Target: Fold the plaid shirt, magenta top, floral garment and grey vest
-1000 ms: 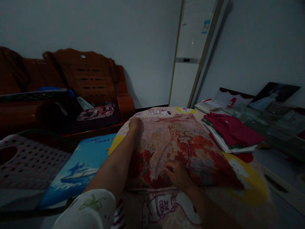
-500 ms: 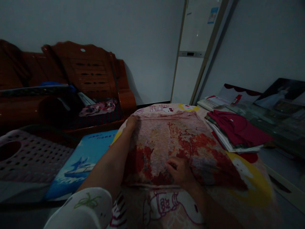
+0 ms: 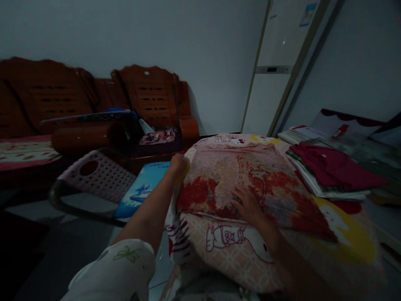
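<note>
Far left, a red-and-cream patterned seat cushion [image 3: 29, 152] lies on the carved wooden sofa [image 3: 105, 92], which runs along the wall. In front of it stands a chair with a pink woven panel [image 3: 109, 179] and a dark tubular frame, and overlapping that comes a blue printed sheet [image 3: 145, 184] showing a boat on water. Behind, a crumpled floral cloth [image 3: 159, 136] sits on the sofa seat.

Now the left hand [image 3: 178, 163], its arm stretched out from a white sleeve [image 3: 122, 261] with a green print: the fingers are curled at the quilt's left edge, just beside the garment, and whether they pinch any fabric I cannot tell. And here is that red-and-pink patterned garment [image 3: 222, 179], spread flat across the middle of the cartoon-print quilt [image 3: 232, 267]. The right hand [image 3: 247, 205] rests on it, fingers spread and gripping nothing.

Beyond rises a tall white air conditioner [image 3: 267, 100]. On the right, a folded magenta garment [image 3: 338, 167] tops a stack of folded cloth [image 3: 332, 192].
</note>
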